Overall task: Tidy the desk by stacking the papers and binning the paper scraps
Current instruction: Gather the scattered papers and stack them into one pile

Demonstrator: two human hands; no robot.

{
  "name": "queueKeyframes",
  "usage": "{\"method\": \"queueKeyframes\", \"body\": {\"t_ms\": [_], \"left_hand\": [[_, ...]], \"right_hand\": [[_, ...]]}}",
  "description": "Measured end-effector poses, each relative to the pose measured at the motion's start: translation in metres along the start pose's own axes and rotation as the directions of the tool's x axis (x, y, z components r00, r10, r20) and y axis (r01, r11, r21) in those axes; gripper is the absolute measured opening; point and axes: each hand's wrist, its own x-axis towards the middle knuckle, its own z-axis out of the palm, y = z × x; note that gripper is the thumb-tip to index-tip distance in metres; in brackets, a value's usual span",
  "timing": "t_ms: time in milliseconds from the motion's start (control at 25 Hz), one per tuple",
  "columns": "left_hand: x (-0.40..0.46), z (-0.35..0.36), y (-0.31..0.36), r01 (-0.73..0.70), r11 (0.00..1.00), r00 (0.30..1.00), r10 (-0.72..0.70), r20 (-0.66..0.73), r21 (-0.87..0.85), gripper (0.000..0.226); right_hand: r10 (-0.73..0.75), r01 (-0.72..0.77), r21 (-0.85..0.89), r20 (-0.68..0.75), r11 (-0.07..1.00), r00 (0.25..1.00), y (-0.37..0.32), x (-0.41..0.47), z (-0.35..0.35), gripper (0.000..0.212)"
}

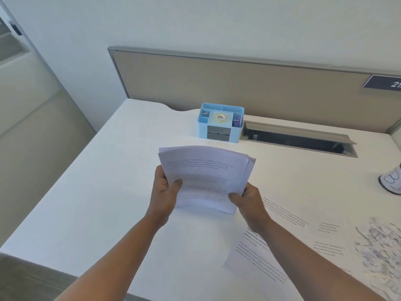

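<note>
While both hands work above the white desk [91, 192]:
Loose sheet [256, 263]: flat on desk, nearest.
Paper scraps [382, 246]: heaped near right.
Left hand [165, 192], right hand [249, 200]: thumbs and fingers grip paper stack [206, 170], raised off desk.
Blue desk organizer [220, 123]: beyond stack.

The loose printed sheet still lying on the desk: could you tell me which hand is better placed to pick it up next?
Probably the right hand: the loose sheet lies below its forearm, while the left hand grips the stack's far side.

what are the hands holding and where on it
Both hands hold one stack of papers: left hand at its lower left edge, right hand at its lower right corner.
</note>
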Motion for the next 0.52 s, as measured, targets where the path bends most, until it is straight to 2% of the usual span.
{"method": "queueKeyframes", "body": {"t_ms": [80, 200, 360, 520], "left_hand": [[0.004, 0.002, 0.003, -0.024, 0.999, 1.000, 0.024, 0.008, -0.032, 0.041], [0.005, 0.007, -0.002, 0.014, 0.997, 1.000, -0.012, 0.028, -0.077, 0.042], [0.010, 0.006, -0.010, 0.058, 0.996, 0.998, -0.057, 0.019, -0.072, 0.038], [0.009, 0.003, -0.024, 0.108, 0.993, 0.991, -0.104, 0.079, -0.045, 0.034]], "right_hand": [[0.009, -0.009, 0.006, -0.002, 1.000, 1.000, 0.000, 0.003, -0.001, 0.031], [0.056, -0.056, 0.046, 0.001, 0.997, 0.998, 0.003, 0.004, 0.004, 0.033], [0.061, -0.060, 0.038, -0.009, 0.997, 0.998, 0.005, 0.003, 0.003, 0.030], [0.087, -0.088, 0.057, 0.020, 0.994, 0.996, 0.009, -0.001, 0.004, 0.036]]}}
